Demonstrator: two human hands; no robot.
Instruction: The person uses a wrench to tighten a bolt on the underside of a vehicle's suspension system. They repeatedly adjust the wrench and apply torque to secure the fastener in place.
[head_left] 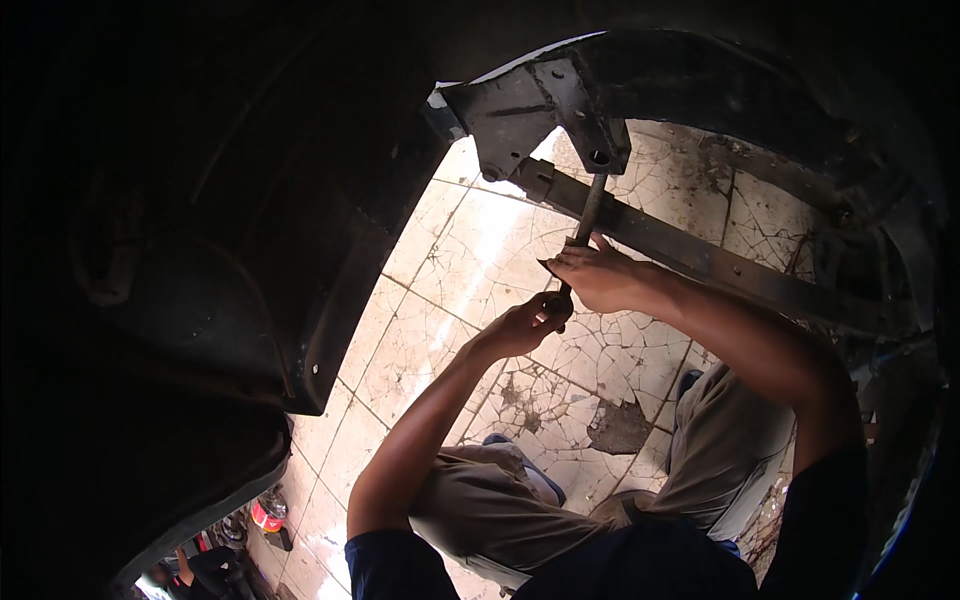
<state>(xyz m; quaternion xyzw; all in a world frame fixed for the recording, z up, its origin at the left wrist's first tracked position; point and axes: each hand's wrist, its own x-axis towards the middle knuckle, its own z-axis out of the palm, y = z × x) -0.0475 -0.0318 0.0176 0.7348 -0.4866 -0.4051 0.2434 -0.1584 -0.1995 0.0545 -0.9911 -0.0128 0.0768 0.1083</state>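
Observation:
A dark metal rod slants down from a metal bracket with round holes, in the upper middle of the view. My right hand is closed on the rod's middle, beside a small flat collar. Lower down, my left hand grips the rod's dark rounded lower end with thumb and fingers. Part of the rod is covered by my right hand. Whether the upper end passes into the bracket or sits behind it is hard to make out.
A long metal bar runs behind the rod toward the right. Dark body panels close in on the left and above. Below lies a cracked tile floor. At the lower left are another person and a red container.

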